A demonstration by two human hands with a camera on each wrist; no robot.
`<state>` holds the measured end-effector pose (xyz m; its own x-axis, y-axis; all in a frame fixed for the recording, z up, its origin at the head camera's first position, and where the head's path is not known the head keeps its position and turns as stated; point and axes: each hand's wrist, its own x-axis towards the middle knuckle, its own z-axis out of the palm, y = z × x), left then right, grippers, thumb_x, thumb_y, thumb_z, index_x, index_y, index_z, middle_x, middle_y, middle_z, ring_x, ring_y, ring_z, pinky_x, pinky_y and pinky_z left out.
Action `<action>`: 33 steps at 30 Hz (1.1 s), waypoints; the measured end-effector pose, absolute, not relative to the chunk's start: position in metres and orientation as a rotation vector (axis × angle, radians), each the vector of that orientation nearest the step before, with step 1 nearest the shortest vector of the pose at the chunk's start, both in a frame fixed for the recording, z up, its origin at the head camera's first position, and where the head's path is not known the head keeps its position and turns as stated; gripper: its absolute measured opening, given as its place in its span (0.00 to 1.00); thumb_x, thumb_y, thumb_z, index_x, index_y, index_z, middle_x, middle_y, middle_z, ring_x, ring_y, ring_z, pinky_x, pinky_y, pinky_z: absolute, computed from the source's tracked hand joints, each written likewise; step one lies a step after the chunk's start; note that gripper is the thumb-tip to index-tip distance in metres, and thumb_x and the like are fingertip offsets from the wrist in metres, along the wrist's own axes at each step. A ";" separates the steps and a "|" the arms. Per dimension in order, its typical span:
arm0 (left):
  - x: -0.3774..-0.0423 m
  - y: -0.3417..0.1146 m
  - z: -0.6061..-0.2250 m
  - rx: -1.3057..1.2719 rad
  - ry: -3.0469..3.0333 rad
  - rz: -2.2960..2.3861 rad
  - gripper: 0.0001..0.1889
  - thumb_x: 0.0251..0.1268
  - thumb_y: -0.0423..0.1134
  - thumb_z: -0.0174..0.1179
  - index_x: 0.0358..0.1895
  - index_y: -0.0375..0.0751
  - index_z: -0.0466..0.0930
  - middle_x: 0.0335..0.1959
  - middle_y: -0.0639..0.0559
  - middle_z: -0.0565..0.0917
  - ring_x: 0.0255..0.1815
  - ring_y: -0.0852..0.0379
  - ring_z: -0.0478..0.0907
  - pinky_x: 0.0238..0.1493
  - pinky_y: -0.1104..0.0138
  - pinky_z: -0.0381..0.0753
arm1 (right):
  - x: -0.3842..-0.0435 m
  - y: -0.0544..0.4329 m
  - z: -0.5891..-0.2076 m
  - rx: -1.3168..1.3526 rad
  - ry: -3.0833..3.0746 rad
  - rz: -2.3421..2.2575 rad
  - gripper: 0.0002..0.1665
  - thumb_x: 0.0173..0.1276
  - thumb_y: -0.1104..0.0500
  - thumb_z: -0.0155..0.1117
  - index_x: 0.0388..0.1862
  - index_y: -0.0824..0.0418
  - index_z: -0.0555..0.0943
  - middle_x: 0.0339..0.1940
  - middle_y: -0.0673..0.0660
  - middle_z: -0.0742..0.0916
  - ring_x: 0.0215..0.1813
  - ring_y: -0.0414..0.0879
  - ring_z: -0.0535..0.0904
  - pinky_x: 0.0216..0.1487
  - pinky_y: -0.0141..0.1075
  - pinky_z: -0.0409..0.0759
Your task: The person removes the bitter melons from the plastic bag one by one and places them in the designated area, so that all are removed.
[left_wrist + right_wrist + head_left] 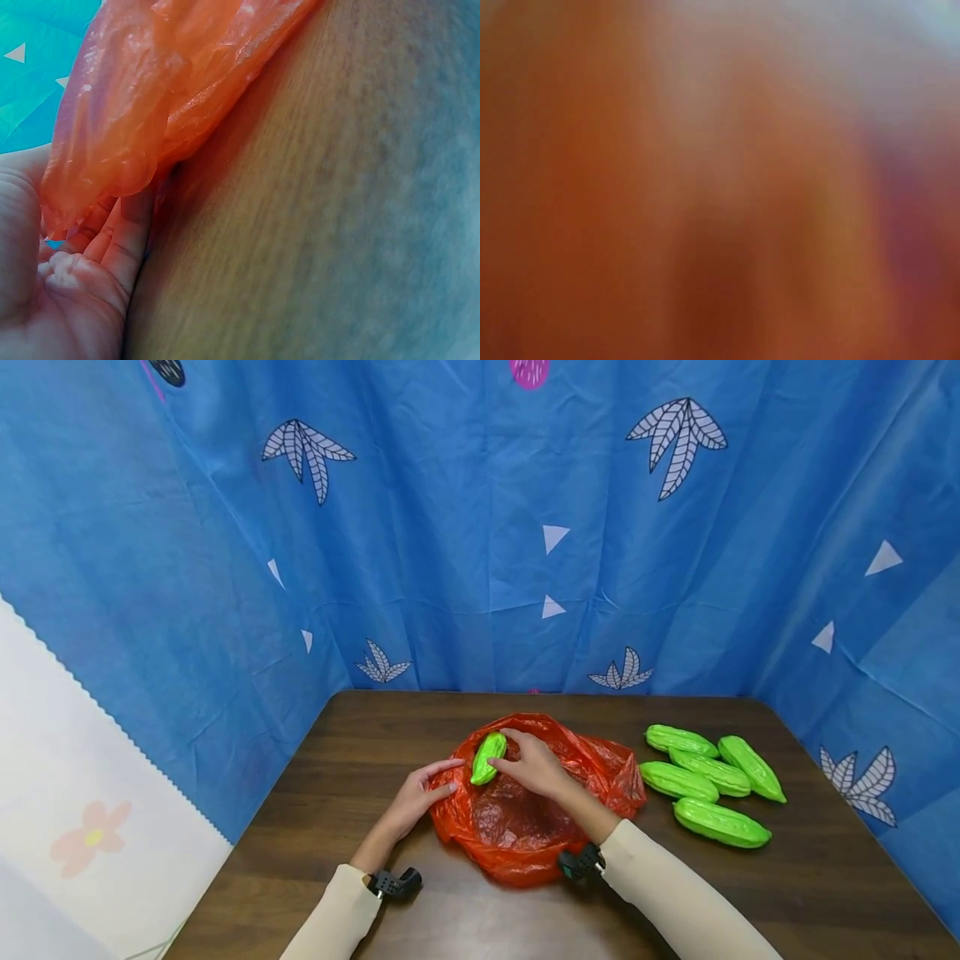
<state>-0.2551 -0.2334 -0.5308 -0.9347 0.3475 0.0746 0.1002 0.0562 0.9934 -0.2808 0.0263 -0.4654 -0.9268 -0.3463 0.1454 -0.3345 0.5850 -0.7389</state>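
A red plastic bag (517,827) lies on the table with its mouth spread wide. Over its far left part, my right hand (536,764) holds a bright green ridged bitter melon (489,758) between thumb and fingers. At the left rim is my left hand (408,797), its thumb and index finger reaching over the edge. The left wrist view shows the bag's edge (142,127) hanging between the thumb side and the curled fingers of that hand. Only an orange-red blur fills the right wrist view.
Several more bitter melons (722,823) lie in a loose group right of the bag, on the dark wooden table (352,735). A blue patterned curtain (480,527) hangs behind the table and along its sides. Each wrist wears a small dark camera (397,883).
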 end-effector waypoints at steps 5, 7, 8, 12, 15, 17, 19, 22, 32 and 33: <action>-0.255 -0.233 -0.528 0.459 2.150 1.984 0.23 0.73 0.37 0.62 0.69 0.41 0.75 0.69 0.40 0.74 0.59 0.47 0.81 0.53 0.61 0.85 | -0.283 0.019 -0.469 -0.601 2.815 -1.284 0.41 0.68 0.47 0.71 0.73 0.65 0.71 0.66 0.64 0.80 0.57 0.58 0.81 0.58 0.52 0.80; -0.255 -0.233 -0.528 0.460 2.152 1.985 0.23 0.73 0.37 0.62 0.69 0.41 0.75 0.69 0.40 0.74 0.59 0.46 0.80 0.53 0.61 0.85 | -0.284 0.017 -0.470 -0.603 2.828 -1.277 0.41 0.68 0.47 0.71 0.73 0.65 0.71 0.67 0.64 0.79 0.66 0.60 0.76 0.64 0.55 0.76; -0.255 -0.234 -0.528 0.459 2.152 1.985 0.23 0.73 0.37 0.62 0.69 0.41 0.75 0.69 0.40 0.74 0.59 0.46 0.80 0.53 0.61 0.85 | -0.284 0.016 -0.470 -0.604 2.832 -1.278 0.41 0.68 0.47 0.72 0.73 0.65 0.71 0.68 0.64 0.79 0.68 0.61 0.75 0.66 0.56 0.75; -0.256 -0.234 -0.529 0.449 2.152 1.982 0.24 0.73 0.37 0.62 0.70 0.41 0.75 0.69 0.40 0.74 0.60 0.47 0.80 0.54 0.62 0.84 | -0.286 0.013 -0.474 -0.598 2.855 -1.260 0.41 0.67 0.47 0.72 0.72 0.65 0.72 0.68 0.64 0.79 0.68 0.60 0.75 0.66 0.56 0.75; -0.256 -0.234 -0.531 0.445 2.151 1.981 0.24 0.73 0.37 0.62 0.70 0.41 0.75 0.69 0.40 0.74 0.60 0.47 0.80 0.54 0.62 0.84 | -0.287 0.011 -0.477 -0.593 2.865 -1.240 0.41 0.66 0.47 0.73 0.72 0.64 0.72 0.68 0.63 0.79 0.67 0.59 0.75 0.66 0.55 0.75; -0.256 -0.234 -0.531 0.444 2.152 1.981 0.24 0.73 0.37 0.63 0.70 0.42 0.75 0.69 0.40 0.74 0.59 0.47 0.80 0.53 0.62 0.85 | -0.288 0.010 -0.479 -0.597 2.863 -1.239 0.42 0.66 0.47 0.73 0.72 0.64 0.72 0.68 0.64 0.79 0.67 0.59 0.75 0.66 0.55 0.75; -0.256 -0.234 -0.531 0.448 2.151 1.981 0.24 0.73 0.38 0.63 0.70 0.42 0.75 0.69 0.40 0.74 0.59 0.46 0.80 0.53 0.61 0.85 | -0.289 0.008 -0.480 -0.602 2.867 -1.226 0.42 0.65 0.47 0.73 0.72 0.64 0.72 0.68 0.64 0.78 0.66 0.58 0.75 0.66 0.54 0.75; -0.256 -0.234 -0.531 0.459 2.154 1.981 0.24 0.73 0.37 0.63 0.70 0.42 0.75 0.69 0.40 0.74 0.59 0.47 0.80 0.53 0.62 0.85 | -0.289 0.006 -0.481 -0.611 2.867 -1.213 0.43 0.63 0.46 0.75 0.72 0.64 0.72 0.67 0.64 0.78 0.65 0.58 0.76 0.64 0.54 0.77; -0.256 -0.234 -0.532 0.463 2.169 1.973 0.24 0.73 0.37 0.63 0.69 0.42 0.76 0.69 0.41 0.75 0.59 0.48 0.81 0.53 0.63 0.85 | -0.288 0.005 -0.482 -0.584 2.894 -1.160 0.45 0.61 0.43 0.76 0.72 0.62 0.73 0.68 0.63 0.78 0.65 0.58 0.76 0.61 0.54 0.78; -0.256 -0.234 -0.532 0.463 2.169 1.971 0.24 0.73 0.37 0.63 0.69 0.42 0.76 0.69 0.41 0.75 0.59 0.48 0.81 0.53 0.63 0.85 | -0.288 0.005 -0.482 -0.581 2.897 -1.159 0.45 0.61 0.43 0.76 0.71 0.62 0.73 0.67 0.63 0.79 0.64 0.58 0.76 0.60 0.53 0.78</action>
